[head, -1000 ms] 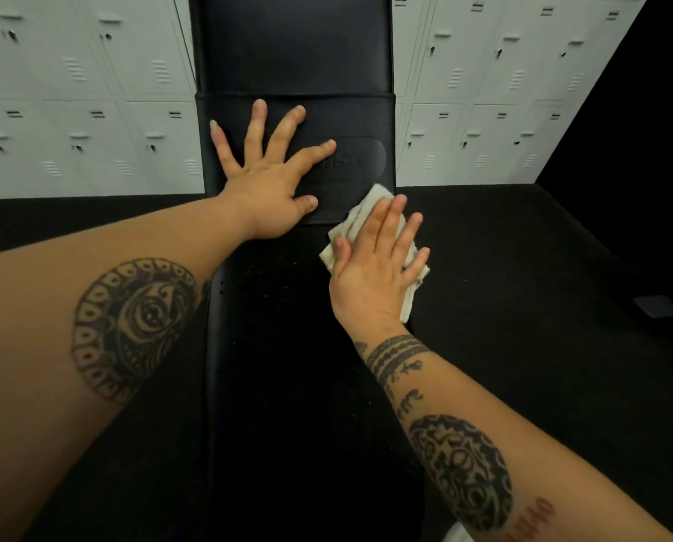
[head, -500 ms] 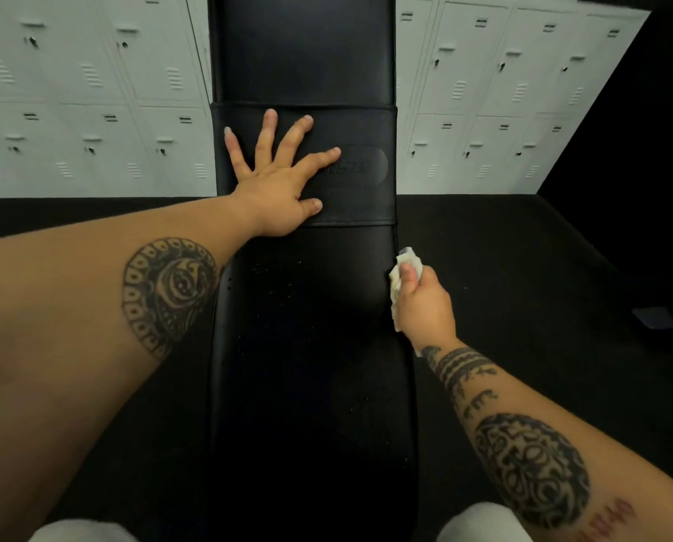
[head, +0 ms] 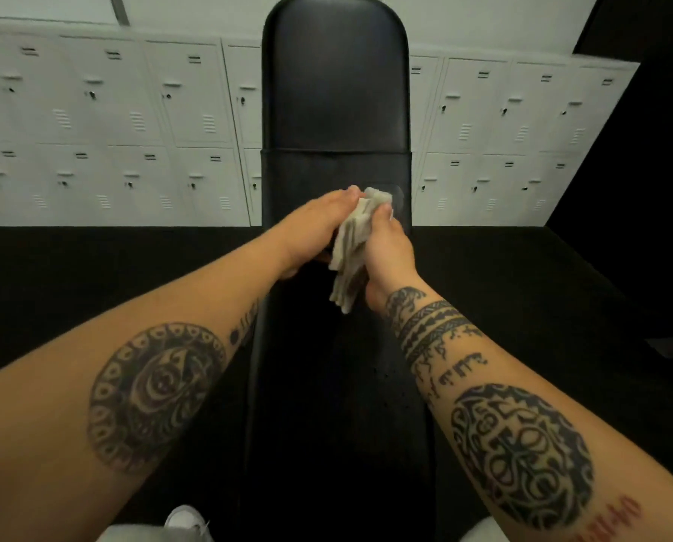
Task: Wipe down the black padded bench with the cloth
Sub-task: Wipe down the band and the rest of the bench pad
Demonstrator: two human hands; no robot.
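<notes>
- One folded off-white cloth point(head: 352, 244) hangs upright at the centre of the frame, over the black padded bench point(head: 334, 91). Its lower corner dangles toward the pad, and whether it touches the pad cannot be told.
- Right hand point(head: 389, 248) grasps the cloth from the right. The thumb presses on the upper layers, and the curled fingers are mostly hidden behind the fabric.
- Left hand point(head: 311, 224) lies against the cloth's left side with its fingers stretched nearly straight and their tips at the fabric's top edge. Whether it clasps the cloth or only touches it, I cannot tell.
- The bench runs up the middle of the frame from the bottom edge. A seam crosses it just above the hands, and its rounded end sits at top centre.
- Both forearms carry dark round tattoos and reach in from the lower left and lower right.
- Black floor point(head: 111, 275) spreads to either side of the bench.
- Two stacked rows of pale grey metal lockers point(head: 131, 123) fill the upper left and upper right behind the bench.
- A white shoe point(head: 188, 522) shows at the bottom edge, left of the bench.
</notes>
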